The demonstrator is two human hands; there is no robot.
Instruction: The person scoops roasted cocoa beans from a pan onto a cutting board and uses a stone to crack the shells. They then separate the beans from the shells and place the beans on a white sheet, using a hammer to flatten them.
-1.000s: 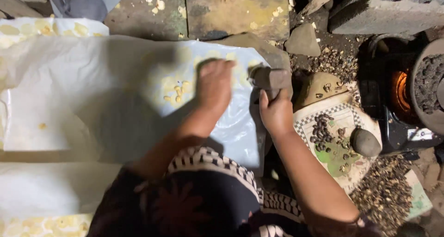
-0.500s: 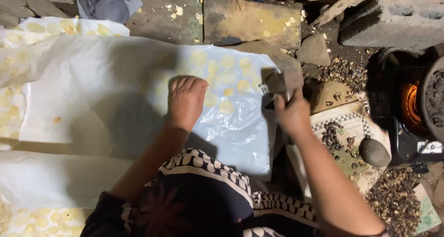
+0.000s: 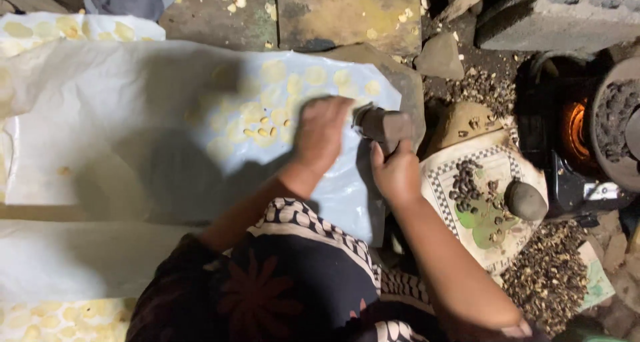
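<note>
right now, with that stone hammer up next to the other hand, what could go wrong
The left hand rests on the white plastic sheet close to the stone hammer in the right hand, so a stray blow could catch its fingers. The small kernels by that hand lie loose and might scatter. The glowing stove sits close on the right, a possible burn hazard.

plastic sheet (image 3: 133,129): white, translucent | flattened discs (image 3: 293,82): pale yellow | stone block (image 3: 387,125): dull brown-grey | plate (image 3: 497,249): cream, black checker rim, green centre | roasted seeds (image 3: 467,182): dark brown | round stone (image 3: 525,201): grey | stove (image 3: 573,129): black, orange glow | garment (image 3: 293,275): black, white pattern, dark red flower
</note>
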